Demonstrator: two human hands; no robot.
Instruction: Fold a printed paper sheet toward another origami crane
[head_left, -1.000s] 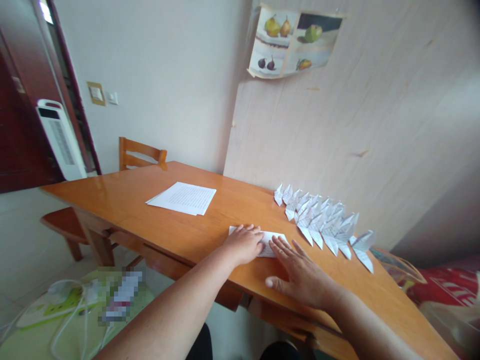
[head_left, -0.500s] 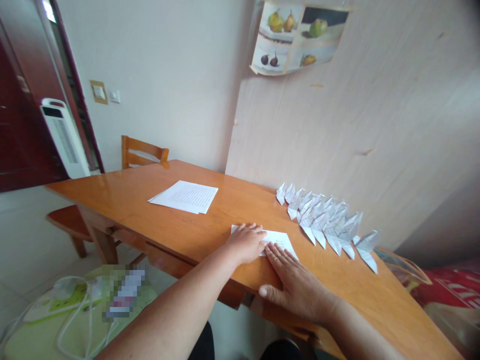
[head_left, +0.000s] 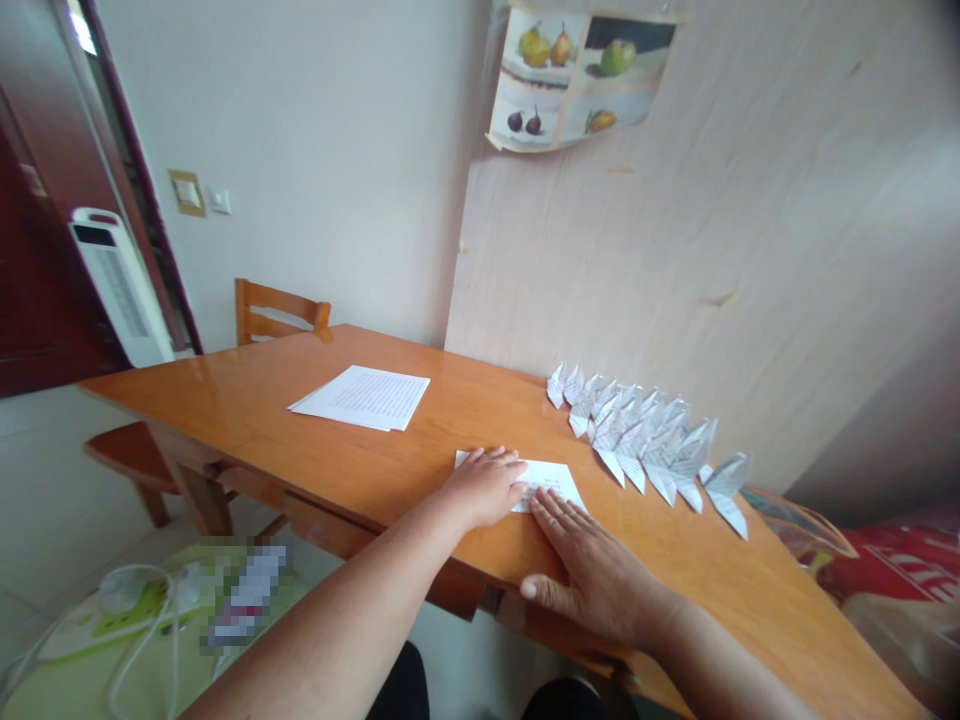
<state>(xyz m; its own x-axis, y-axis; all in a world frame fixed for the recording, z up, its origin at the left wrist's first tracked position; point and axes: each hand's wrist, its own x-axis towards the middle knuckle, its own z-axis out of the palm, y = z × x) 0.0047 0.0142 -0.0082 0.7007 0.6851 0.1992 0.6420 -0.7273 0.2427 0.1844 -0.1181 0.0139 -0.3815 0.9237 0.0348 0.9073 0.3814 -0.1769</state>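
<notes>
A folded sheet of printed paper (head_left: 551, 477) lies near the front edge of the wooden table (head_left: 360, 465). My left hand (head_left: 486, 487) rests flat over its left part, fingers stretched out. On its near right part lie the fingertips of my right hand (head_left: 589, 560), with the thumb spread away to the left. Both palms face down, and they cover part of the sheet. Right of the sheet stand several folded paper boats or similar pointed paper shapes (head_left: 649, 430) in close rows. One more paper shape (head_left: 727, 490) sits at their near right end.
A stack of printed sheets (head_left: 367, 398) lies on the table's left half. Behind it is a wooden chair (head_left: 281, 308). At lower left, a pale green stool (head_left: 67, 690) bears a power strip (head_left: 112, 625) with white cables. A red bag (head_left: 900, 560) is beyond the table's right end.
My right hand's fingertips have shifted slightly apart from my left hand, so more of the sheet shows between them. The whole view has turned a little to the right.
</notes>
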